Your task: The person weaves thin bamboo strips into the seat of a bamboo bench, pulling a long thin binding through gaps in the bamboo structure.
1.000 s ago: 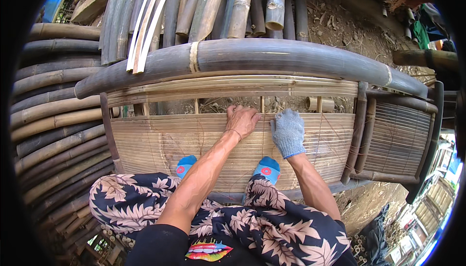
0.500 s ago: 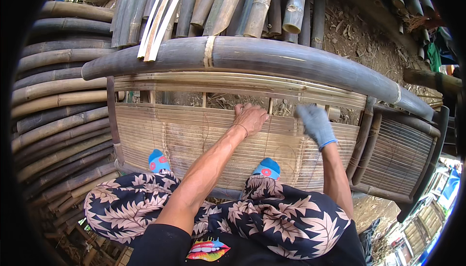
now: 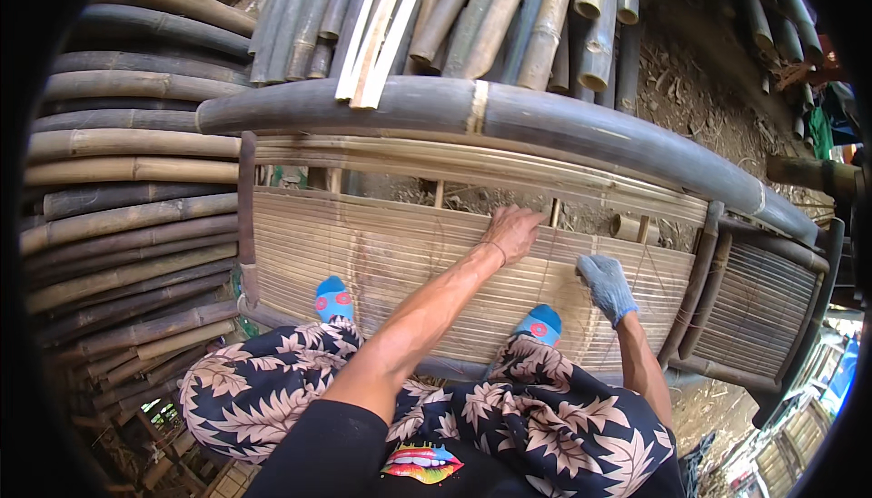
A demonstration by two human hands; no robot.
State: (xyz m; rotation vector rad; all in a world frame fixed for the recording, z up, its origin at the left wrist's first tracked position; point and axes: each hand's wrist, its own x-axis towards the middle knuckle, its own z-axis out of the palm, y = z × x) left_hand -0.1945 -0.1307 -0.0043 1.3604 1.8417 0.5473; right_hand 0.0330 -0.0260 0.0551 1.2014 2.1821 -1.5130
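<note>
Bamboo poles (image 3: pixel 123 169), slatted panel (image 3: pixel 409 242), left fingers (image 3: pixel 523 216) at its edge, gloved right fingers (image 3: pixel 590 268), grips unclear

The glove (image 3: pixel 608 286) on the right hand (image 3: pixel 610 282) is of a grey-blue colour, the slatted panel (image 3: pixel 304 244) is pale straw-brown with fine parallel lines, and the thick bamboo pole (image 3: pixel 581 130) is dark grey-brown with pale bands. The socks (image 3: pixel 334 302) are bright blue with round pinkish-red motifs, the trousers (image 3: pixel 581 425) are black with large beige-pink leaves, and the shirt (image 3: pixel 318 448) is black with a rainbow-coloured lips print (image 3: pixel 423 463). The stacked poles (image 3: pixel 136 142) mix tan, brown and blackish tones, while the split strips (image 3: pixel 395 35) show white and brown.
</note>
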